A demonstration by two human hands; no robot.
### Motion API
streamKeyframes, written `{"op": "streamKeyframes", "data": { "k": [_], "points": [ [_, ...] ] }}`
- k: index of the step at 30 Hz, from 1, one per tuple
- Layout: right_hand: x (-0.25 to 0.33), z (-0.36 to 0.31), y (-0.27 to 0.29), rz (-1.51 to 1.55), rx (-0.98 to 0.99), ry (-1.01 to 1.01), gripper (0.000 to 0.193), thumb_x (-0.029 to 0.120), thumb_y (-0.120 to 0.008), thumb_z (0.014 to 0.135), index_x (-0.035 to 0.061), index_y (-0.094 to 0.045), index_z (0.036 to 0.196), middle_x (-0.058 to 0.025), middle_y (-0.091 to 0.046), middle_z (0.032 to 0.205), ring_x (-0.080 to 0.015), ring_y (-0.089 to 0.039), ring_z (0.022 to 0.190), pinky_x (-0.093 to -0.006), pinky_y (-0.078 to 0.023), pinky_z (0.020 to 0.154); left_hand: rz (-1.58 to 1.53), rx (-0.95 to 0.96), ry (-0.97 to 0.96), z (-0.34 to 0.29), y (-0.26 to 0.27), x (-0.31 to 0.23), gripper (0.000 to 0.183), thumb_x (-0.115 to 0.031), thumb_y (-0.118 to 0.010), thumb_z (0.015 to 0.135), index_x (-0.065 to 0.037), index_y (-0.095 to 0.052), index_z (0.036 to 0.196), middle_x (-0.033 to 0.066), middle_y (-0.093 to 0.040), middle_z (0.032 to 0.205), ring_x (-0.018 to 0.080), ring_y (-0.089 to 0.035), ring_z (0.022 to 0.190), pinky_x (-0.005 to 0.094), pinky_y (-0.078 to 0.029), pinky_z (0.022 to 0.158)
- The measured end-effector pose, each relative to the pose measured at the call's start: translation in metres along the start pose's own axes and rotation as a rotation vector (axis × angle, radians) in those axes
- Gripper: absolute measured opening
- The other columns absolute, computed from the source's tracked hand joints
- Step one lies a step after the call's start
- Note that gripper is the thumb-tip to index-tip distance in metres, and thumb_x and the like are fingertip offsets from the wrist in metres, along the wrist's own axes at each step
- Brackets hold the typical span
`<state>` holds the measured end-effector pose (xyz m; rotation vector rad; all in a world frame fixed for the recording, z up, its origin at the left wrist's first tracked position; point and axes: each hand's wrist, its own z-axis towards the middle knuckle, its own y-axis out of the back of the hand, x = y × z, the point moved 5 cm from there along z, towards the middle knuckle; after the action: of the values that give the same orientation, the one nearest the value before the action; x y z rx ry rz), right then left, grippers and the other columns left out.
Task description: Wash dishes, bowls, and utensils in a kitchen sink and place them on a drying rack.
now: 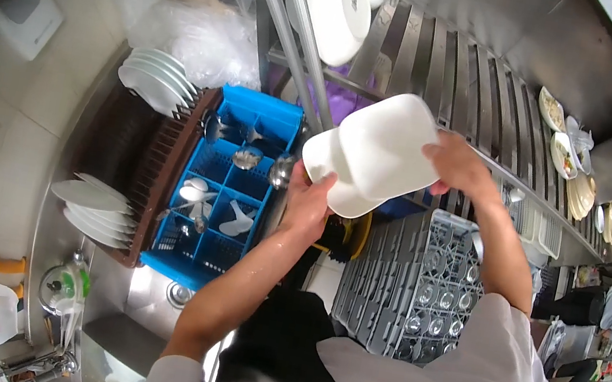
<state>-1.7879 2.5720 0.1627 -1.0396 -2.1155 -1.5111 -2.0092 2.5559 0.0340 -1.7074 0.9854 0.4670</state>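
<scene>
Both my hands hold a stack of white rectangular dishes (pixel 376 153) up in front of me, above a counter. My left hand (pixel 307 201) grips the stack's lower left edge. My right hand (pixel 460 164) grips its upper right edge. Below the stack lie a blue cutlery crate (pixel 229 186) with white spoons and metal ladles in its compartments, and a grey glass rack (pixel 415 280) holding several upturned glasses.
A brown dish rack (pixel 155 164) with white plates stands left of the blue crate. White bowls (pixel 338 2) rest on a slatted metal shelf (pixel 443 64) above. Plates of food (pixel 567 151) sit far right. Other people stand at the right edge.
</scene>
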Motion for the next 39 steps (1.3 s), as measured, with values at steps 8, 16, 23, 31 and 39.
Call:
{"op": "streamKeyframes", "data": {
  "k": [8, 16, 23, 31, 39],
  "points": [
    [-0.004, 0.179, 0.115, 0.420, -0.321, 0.078, 0.033, 0.011, -0.049, 0.087, -0.0139, -0.053, 0.108, -0.0200, -0.062, 0.092, -0.0213, -0.064, 0.059, -0.0311, -0.056, 0.051, 0.126, 0.040, 0.047, -0.016, 0.020, -0.030, 0.061, -0.001, -0.051, 0.079, -0.011, -0.031, 0.136, 0.0132, -0.048, 0.126, 0.0294, -0.054, 0.114, 0.0425, -0.057, 0.079],
    [0.105, 0.331, 0.073, -1.390, -0.831, -0.047, 0.046, 0.015, -0.057, 0.084, -0.0123, -0.046, 0.120, -0.0254, -0.044, 0.125, -0.0341, -0.060, 0.093, -0.0322, -0.058, 0.065, 0.099, -0.032, 0.079, -0.042, 0.052, -0.039, 0.057, 0.002, -0.051, 0.079, -0.004, -0.035, 0.133, 0.0139, -0.051, 0.120, 0.0267, -0.057, 0.107, 0.0377, -0.056, 0.078],
    [0.077, 0.332, 0.035, -0.137, -0.984, 0.107, 0.054, 0.022, -0.054, 0.088, -0.0058, -0.044, 0.133, -0.0255, -0.030, 0.145, -0.0356, -0.055, 0.114, -0.0397, -0.047, 0.095, 0.094, -0.054, 0.055, -0.030, 0.046, -0.050, 0.053, 0.001, -0.051, 0.080, -0.005, -0.037, 0.131, 0.0132, -0.052, 0.119, 0.0249, -0.057, 0.105, 0.0348, -0.056, 0.075],
    [-0.021, 0.019, -0.067, 0.443, 0.169, 0.371, 0.046, 0.020, -0.061, 0.088, 0.0022, -0.048, 0.128, -0.0062, -0.063, 0.100, -0.0170, -0.062, 0.084, -0.0280, -0.055, 0.066, 0.193, 0.248, 0.066, 0.019, -0.004, -0.017, 0.053, -0.010, -0.056, 0.084, -0.005, -0.038, 0.134, 0.0122, -0.055, 0.114, 0.0221, -0.056, 0.105, 0.0374, -0.049, 0.085],
    [-0.014, 0.129, 0.134, -0.068, -0.660, 0.094, 0.048, 0.009, -0.046, 0.084, 0.0020, -0.034, 0.130, -0.0208, -0.062, 0.087, -0.0278, -0.063, 0.056, -0.0367, -0.051, 0.044, 0.013, 0.440, -0.014, -0.029, -0.048, -0.055, 0.057, -0.024, -0.056, 0.095, -0.008, -0.030, 0.142, 0.0156, -0.049, 0.129, 0.0258, -0.052, 0.117, 0.0418, -0.044, 0.098]
  ]
}}
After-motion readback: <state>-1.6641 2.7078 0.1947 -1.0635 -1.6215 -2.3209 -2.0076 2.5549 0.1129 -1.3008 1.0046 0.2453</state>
